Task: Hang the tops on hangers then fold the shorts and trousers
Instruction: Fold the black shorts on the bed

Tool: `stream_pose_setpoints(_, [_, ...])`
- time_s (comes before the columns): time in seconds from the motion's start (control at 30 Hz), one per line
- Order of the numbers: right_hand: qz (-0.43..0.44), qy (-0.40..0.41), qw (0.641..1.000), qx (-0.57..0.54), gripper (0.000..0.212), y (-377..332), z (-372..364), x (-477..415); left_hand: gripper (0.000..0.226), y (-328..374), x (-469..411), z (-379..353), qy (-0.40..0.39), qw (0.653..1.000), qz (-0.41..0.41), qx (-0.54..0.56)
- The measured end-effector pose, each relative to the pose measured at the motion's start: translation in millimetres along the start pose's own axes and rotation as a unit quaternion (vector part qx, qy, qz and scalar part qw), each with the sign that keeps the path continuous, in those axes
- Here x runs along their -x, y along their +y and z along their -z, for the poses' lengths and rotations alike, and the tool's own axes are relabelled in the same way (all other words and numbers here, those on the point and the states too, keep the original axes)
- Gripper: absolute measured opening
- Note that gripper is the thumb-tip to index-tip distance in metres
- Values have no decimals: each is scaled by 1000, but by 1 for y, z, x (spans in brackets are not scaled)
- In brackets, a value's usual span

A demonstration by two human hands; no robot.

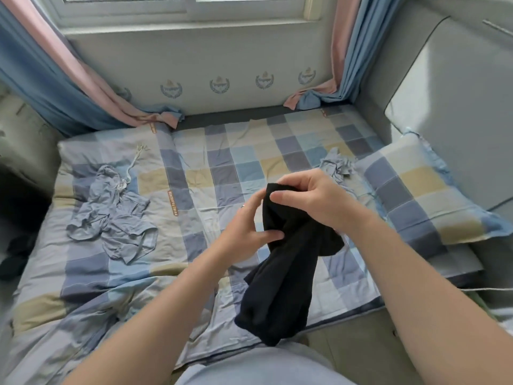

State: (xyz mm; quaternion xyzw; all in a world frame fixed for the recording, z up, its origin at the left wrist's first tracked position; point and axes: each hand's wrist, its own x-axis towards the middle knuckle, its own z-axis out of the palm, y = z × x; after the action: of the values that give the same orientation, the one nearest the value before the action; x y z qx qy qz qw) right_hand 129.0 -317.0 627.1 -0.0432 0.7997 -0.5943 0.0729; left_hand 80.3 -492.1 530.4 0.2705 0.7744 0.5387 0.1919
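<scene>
Both forearms reached out from the bottom edge, and my left hand and right hand, close together, each pinched the top of a black garment hanging bunched above the checked sheet; shorts or trousers, I could not tell. Farther left lay a crumpled pale blue garment, and a smaller blue bundle touched the checked pillow. Something dark was cut off at the left edge. Beyond, pink-and-blue curtains flanked the window

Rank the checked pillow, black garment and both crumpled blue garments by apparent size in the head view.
1. checked pillow
2. black garment, held nearer the camera, so unsure
3. blue garment on the left
4. blue garment beside the pillow
</scene>
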Motion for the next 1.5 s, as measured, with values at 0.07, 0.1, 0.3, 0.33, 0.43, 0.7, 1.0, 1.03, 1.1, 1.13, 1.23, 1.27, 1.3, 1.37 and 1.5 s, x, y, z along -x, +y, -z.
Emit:
stream_pose_setpoints(0.07, [-16, -40, 999, 23, 13, -17, -4, 12, 77, 17, 12, 12, -38, 999, -29, 21])
stream_pose_setpoints(0.1, [-18, -49, 998, 35, 13, -24, -6, 17, 67, 22, 17, 17, -56, 997, -41, 26])
stream_pose_setpoints(0.3, [-25, -36, 993, 105, 10, -47, -12, 42, 35, 20, 61, 33, -87, 993, -24, 80])
stream_pose_setpoints(0.33, [-25, -32, 992, 121, 9, -49, -12, 43, 35, 19, 66, 35, -82, 993, -21, 79])
stream_pose_setpoints(0.43, [-20, -2, 986, 163, 9, -53, -8, 42, 39, 20, 74, 42, -65, 996, -34, 49])
stream_pose_setpoints(0.7, [15, 38, 970, 239, 9, -58, 40, 22, 11, 24, 73, 65, -119, 962, 47, -240])
stream_pose_setpoints(1.0, [37, 191, 957, 213, 6, -10, 91, -19, 37, 69, 28, 33, 31, 993, 70, -92])
stream_pose_setpoints(1.03, [33, 201, 957, 205, 2, -5, 94, -20, 36, 76, 20, 29, 56, 994, 69, -58])
stream_pose_setpoints(1.1, [42, 212, 956, 199, 14, 7, 95, -16, 38, 89, 5, 20, 105, 992, 67, -9])
stream_pose_setpoints(1.13, [52, 212, 954, 206, 20, 12, 94, -13, 41, 94, -3, 15, 126, 990, 64, 5])
stream_pose_setpoints(1.23, [78, 181, 964, 180, 16, 29, 89, 4, 43, 111, -24, -1, 187, 979, 64, 47])
stream_pose_setpoints(1.27, [77, 157, 970, 170, 11, 37, 87, 9, 41, 117, -30, -7, 204, 974, 74, 65])
stream_pose_setpoints(1.3, [71, 128, 976, 163, 8, 44, 85, 15, 37, 121, -37, -13, 216, 969, 85, 82])
stream_pose_setpoints(1.37, [43, 71, 988, 132, 12, 62, 81, 24, 33, 128, -49, -26, 237, 958, 106, 122])
stream_pose_setpoints(1.5, [0, 20, 997, 68, 41, 94, 71, 35, 36, 139, -66, -50, 260, 937, 142, 186])
